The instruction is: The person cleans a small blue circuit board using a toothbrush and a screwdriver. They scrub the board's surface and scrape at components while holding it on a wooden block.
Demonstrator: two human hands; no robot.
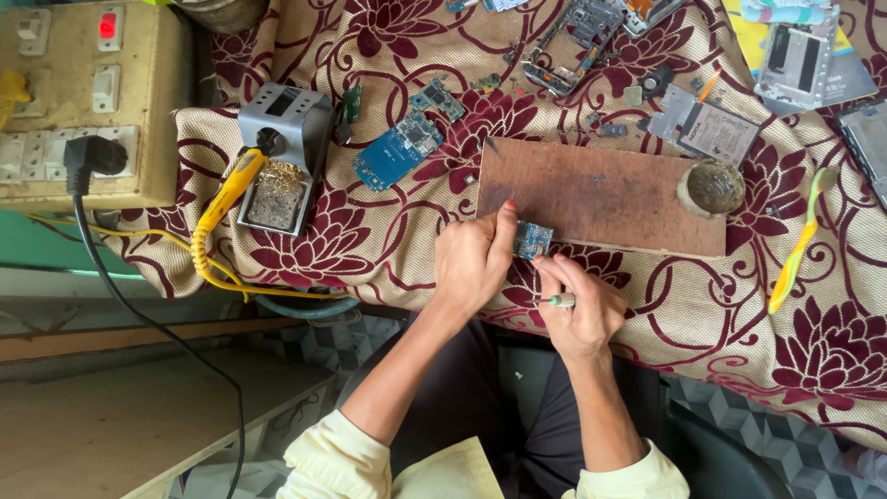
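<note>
My left hand (473,261) pinches a small blue circuit board (533,239) at the near edge of a brown wooden board (601,194). My right hand (577,305) grips a thin tool with a pale green handle (560,300), its fingers touching the circuit board's lower right side. The tool's tip is hidden by my fingers. Both hands sit close together over the maroon flowered cloth (370,231).
A soldering iron with a yellow handle (231,185) rests in its grey stand (282,152) at the left. A switch box (83,102) holds a black plug. Another blue board (399,148), phone frames (573,42), a small round tin (710,188) and a green-yellow toothbrush (796,242) lie around.
</note>
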